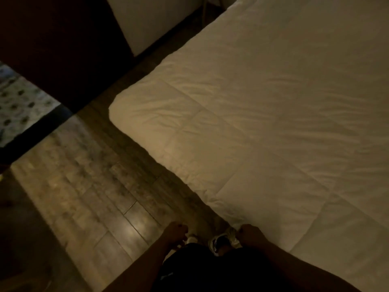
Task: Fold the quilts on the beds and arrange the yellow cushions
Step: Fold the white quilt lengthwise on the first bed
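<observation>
Head view, looking down in a dim, warmly lit bedroom. A white quilt [263, 114] covers the bed and fills the right and upper right of the frame; its surface is spread flat, with shallow wrinkles and faint stitched seams crossing it. One rounded corner of the quilt lies at mid-frame, and its long edge runs diagonally from there to the lower centre, hanging over the side of the bed toward the floor. The wooden plank floor [84, 175] occupies the lower left and centre; it is glossy, with a pale patch of reflected light near the lower centre. A dark panel [52, 49], either furniture or a door, fills the upper left, and a pale wall [151, 20] stands beside it at the top centre. A patch of patterned tile floor [19, 104] shows at the left edge, bounded by a dark threshold strip.

At the bottom centre, both forearms reach downward. The left hand [175, 231] has its fingers curled; whether it holds anything cannot be told in the low light. The right hand [251, 236] is curled at the quilt's lower edge and appears to grip the fabric there. Between the hands, light-coloured shoes [221, 242] stand on the floor above dark clothing.
</observation>
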`<action>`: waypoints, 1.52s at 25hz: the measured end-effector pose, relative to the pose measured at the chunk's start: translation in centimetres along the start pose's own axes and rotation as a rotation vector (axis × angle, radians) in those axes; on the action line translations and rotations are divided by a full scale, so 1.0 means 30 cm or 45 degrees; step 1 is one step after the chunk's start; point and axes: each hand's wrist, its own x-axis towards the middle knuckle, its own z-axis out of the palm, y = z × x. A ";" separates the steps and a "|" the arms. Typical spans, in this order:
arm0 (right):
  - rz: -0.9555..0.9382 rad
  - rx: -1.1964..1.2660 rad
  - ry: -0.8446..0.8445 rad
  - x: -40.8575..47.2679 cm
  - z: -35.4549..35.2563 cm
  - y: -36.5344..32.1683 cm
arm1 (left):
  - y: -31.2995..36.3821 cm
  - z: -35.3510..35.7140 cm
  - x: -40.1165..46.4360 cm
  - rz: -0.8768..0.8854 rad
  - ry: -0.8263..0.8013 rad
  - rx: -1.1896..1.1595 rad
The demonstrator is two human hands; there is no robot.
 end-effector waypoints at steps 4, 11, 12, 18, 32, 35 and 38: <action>-0.228 -0.198 0.102 0.011 0.062 -0.161 | -0.186 -0.062 -0.007 0.031 0.091 0.031; -0.308 -0.447 -0.044 0.044 0.153 -0.331 | -0.431 -0.159 -0.026 -0.020 0.124 -0.005; -0.311 -0.471 -0.038 0.041 0.156 -0.357 | -0.450 -0.167 -0.032 -0.036 0.132 -0.039; -0.396 -0.638 -0.135 0.082 0.134 -0.467 | -0.508 -0.199 -0.042 -0.081 0.218 -0.188; -0.359 -0.723 -0.288 0.284 -0.082 -0.757 | -0.565 -0.292 0.040 -0.366 0.273 -0.813; -0.468 -0.782 -0.322 0.341 -0.097 -0.909 | -0.637 -0.329 0.107 -0.053 0.258 -1.054; -0.546 -0.841 -0.346 0.408 -0.111 -1.119 | -0.667 -0.375 0.134 0.261 0.625 -0.441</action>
